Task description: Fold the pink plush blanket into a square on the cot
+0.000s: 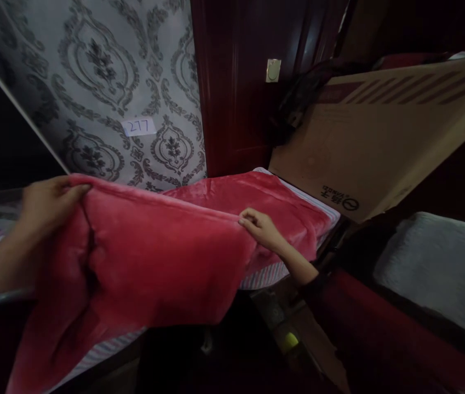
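Note:
A red plush blanket (162, 251) hangs stretched between my two hands, its upper edge lifted. At the left, my left hand (53, 200) grips one end of that edge, thumb on top. My right hand (259, 225) pinches the same edge farther right between thumb and fingers. Part of the red fabric lies flat behind, on a striped sheet (263, 276) that shows at the border. Deep folds fall below my left hand, and the blanket's lower part drapes toward the front left.
Patterned wallpaper (101, 71) with a paper label (139, 126) reading 277 stands behind. A dark red door (236, 82) adjoins it. A large cardboard sheet (363, 137) leans at the right, above a grey fluffy item (441, 268). Dark space lies below the bed edge.

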Demonstrator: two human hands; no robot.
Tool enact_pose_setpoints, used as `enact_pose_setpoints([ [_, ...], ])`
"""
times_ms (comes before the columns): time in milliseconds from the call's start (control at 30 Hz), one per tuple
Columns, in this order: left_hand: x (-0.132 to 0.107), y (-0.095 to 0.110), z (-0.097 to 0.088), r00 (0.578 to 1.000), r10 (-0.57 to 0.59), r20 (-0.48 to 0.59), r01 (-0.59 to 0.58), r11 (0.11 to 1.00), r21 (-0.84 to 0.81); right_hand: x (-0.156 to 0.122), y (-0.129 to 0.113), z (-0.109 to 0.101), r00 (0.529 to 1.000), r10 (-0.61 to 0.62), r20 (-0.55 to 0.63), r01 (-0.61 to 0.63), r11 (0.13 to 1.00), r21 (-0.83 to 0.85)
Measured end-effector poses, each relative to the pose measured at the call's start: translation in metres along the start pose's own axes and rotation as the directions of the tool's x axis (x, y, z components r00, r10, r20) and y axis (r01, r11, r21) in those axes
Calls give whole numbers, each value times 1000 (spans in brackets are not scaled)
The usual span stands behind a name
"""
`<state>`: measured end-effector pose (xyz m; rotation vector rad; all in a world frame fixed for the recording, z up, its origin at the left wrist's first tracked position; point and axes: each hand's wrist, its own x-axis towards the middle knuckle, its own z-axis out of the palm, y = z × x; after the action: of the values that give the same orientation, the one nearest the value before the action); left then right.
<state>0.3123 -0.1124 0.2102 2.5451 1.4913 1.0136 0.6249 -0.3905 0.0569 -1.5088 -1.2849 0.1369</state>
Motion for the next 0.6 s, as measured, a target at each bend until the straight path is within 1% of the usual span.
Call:
enact_pose_setpoints([
  [100,16,-1,29,988,-33,151,22,997,75,1,28,14,984,176,35,-179,973,147],
  [167,21,1,43,981,-36,190,16,994,106,-1,39,14,969,234,78,-246,940,238],
  [233,22,4,51,978,-45,203,24,995,100,-3,42,8,956,248,153,-285,909,305],
  [333,21,6,55,982,-41,185,24,996,91,-4,41,0,928,249,278,-334,886,321],
  [400,17,6,53,985,-22,172,8,997,82,-5,41,-1,916,256,309,-346,893,286],
  [533,9,7,45,985,44,167,-43,999,-6,-7,42,0,937,237,257,-292,934,204],
  [600,5,8,43,989,60,138,-50,996,-72,-12,45,-5,950,211,230,-249,956,154],
])
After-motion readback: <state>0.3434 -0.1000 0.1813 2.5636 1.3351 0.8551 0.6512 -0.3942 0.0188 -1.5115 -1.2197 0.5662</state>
